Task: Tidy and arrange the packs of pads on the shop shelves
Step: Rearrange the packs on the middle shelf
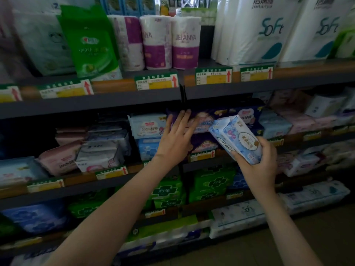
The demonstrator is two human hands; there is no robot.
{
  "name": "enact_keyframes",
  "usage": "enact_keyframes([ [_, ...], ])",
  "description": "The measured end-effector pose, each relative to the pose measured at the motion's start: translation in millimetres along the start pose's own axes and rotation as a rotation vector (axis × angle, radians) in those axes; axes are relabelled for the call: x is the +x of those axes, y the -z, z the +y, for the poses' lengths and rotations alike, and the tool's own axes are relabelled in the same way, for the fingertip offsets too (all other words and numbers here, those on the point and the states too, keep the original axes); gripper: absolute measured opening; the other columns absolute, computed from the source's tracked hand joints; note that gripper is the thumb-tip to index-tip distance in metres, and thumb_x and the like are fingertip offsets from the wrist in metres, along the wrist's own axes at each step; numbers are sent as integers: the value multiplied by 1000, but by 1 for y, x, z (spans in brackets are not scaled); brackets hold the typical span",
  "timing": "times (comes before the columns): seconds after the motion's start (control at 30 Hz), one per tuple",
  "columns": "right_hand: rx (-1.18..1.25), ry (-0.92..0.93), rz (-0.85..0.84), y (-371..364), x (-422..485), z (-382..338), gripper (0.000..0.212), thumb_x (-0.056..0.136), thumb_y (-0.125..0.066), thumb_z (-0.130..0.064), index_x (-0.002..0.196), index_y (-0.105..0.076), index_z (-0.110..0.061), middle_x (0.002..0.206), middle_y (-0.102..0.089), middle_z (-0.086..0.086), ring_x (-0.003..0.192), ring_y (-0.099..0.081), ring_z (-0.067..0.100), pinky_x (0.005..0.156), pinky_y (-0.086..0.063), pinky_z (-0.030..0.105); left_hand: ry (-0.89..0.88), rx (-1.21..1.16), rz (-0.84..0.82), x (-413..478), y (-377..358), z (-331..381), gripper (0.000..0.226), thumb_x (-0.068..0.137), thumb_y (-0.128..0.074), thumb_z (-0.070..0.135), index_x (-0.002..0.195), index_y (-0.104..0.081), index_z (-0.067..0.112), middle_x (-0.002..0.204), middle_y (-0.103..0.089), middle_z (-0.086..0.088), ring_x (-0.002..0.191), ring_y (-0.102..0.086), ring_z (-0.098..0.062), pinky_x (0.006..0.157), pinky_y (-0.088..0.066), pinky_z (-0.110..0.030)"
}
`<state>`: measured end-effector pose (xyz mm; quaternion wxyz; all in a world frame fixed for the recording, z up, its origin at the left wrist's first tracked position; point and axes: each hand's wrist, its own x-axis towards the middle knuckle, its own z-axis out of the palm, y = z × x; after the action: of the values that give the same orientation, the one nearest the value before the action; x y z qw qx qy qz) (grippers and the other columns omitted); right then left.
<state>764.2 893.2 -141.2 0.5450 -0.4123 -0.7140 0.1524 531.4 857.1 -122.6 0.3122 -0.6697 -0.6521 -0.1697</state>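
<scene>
Against shop shelves, right hand grips a blue pack.

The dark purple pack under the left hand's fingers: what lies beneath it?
A second purple pack lies beneath the dark purple pack. The left hand and the light blue pack in the right hand cover its sides.

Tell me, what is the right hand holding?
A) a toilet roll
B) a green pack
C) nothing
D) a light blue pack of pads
D: the right hand grips the light blue pack of pads, while the left hand lies flat on a purple pack.
</scene>
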Motion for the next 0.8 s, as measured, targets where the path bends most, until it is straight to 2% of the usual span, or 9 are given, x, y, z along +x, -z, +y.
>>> enact_keyframes([
  [0.07, 13, 6, -33, -7, -9, -7, 63, 71, -81, -18, 123, -49, -2, 114, -49, 11, 104, -46, 15, 79, -43, 27, 12, -5, 14, -21, 9, -12, 71, 76, -69, 19, 141, -40, 9, 144, -40, -21, 133, -32, -35, 112, -19, -53],
  [0.13, 31, 14, -76, -17, -18, -15, 63, 71, -81, -19, 123, -49, -3, 114, -48, 9, 103, -44, 9, 77, -39, 15, 47, 14, 39, -50, 17, -30, 63, 82, -64, 19, 139, -42, 7, 138, -45, -22, 129, -36, -37, 112, -22, -52],
  [0.2, 49, 19, -131, -28, -28, -24, 64, 70, -82, -19, 123, -50, -4, 113, -46, 5, 103, -44, 6, 76, -37, 10, 109, 54, 20, -83, 24, -55, 63, 83, -65, 20, 138, -40, 6, 134, -48, -23, 125, -41, -38, 109, -30, -53],
  [0.33, 105, 55, -221, -58, -46, -46, 65, 68, -82, -19, 124, -50, -6, 112, -42, -4, 103, -44, 5, 78, -41, 16, 386, 177, -277, -135, 41, -111, 78, 76, -71, 34, 140, -37, 6, 136, -44, -23, 118, -46, -42, 99, -38, -54],
  [0.43, 137, 148, -273, -82, -54, -69, 64, 68, -81, -21, 121, -50, -5, 110, -43, -5, 103, -47, 14, 80, -46, 30, 472, 280, -560, -148, 53, -139, 81, 84, -57, 51, 145, -24, 9, 141, -34, -16, 127, -36, -36, 103, -32, -45],
  [0.57, 164, 257, -329, -107, -59, -94, 61, 73, -78, -34, 119, -49, -9, 109, -45, -6, 100, -48, 16, 76, -48, 33, 406, 195, -627, -144, 56, -165, 77, 88, -55, 44, 144, -18, 6, 138, -32, -16, 128, -31, -35, 108, -28, -42],
  [0.67, 187, 268, -334, -119, -59, -107, 61, 71, -75, -33, 120, -49, -8, 109, -46, -6, 100, -50, 19, 76, -48, 32, 418, 133, -703, -139, 59, -176, 84, 91, -56, 42, 148, -8, 3, 145, -30, -17, 133, -31, -33, 108, -27, -38],
  [0.73, 175, 283, -313, -124, -57, -115, 62, 70, -75, -31, 120, -51, -4, 110, -46, -6, 101, -48, 16, 78, -46, 30, 454, 54, -747, -133, 60, -181, 91, 90, -59, 40, 150, -3, 1, 146, -33, -18, 132, -35, -33, 104, -34, -38],
  [0.8, 164, 282, -301, -127, -54, -121, 62, 70, -75, -30, 120, -51, -3, 110, -45, -6, 102, -47, 15, 79, -44, 27, 494, -5, -762, -129, 59, -183, 87, 87, -64, 39, 149, -13, 5, 144, -38, -17, 129, -40, -33, 99, -41, -39],
])
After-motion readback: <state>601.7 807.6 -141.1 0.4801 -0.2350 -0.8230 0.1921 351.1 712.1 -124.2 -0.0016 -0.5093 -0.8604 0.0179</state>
